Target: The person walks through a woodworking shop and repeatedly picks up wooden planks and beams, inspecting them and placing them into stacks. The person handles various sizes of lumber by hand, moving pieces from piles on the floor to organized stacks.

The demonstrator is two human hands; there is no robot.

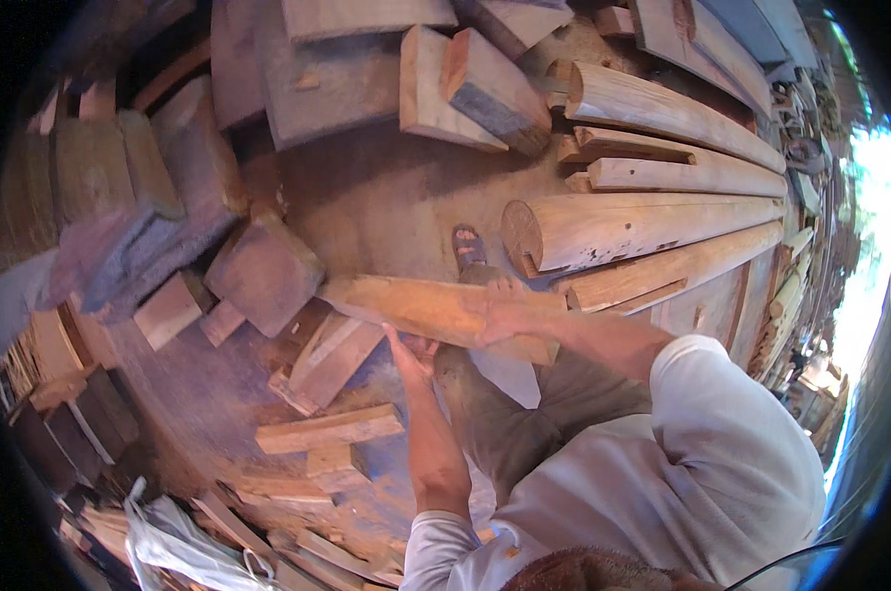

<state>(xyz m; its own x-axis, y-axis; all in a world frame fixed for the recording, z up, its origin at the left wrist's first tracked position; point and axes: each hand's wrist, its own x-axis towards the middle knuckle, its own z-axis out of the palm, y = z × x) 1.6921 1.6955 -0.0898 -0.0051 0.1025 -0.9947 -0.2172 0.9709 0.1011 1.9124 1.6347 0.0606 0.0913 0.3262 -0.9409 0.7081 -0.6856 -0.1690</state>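
A thick wooden board (416, 300) is held level across the front of my body. My right hand (505, 310) lies over its right part, with the fingers curled across the far edge. Against the near edge, my left hand (411, 355) supports the board from below; some of its fingers are hidden under the wood. The board's left end reaches a squarish wooden block (266, 274); whether the two touch, I cannot tell. Just below that end lies a shorter wood block (335, 362).
Several round logs (642, 231) lie side by side at the right. Thick slabs (337, 94) are stacked at the far side, more (96, 177) at the left. Wood offcuts (327, 429) and a white plastic sack (185, 537) are at the lower left. My sandalled foot (468, 244) stands beyond the board.
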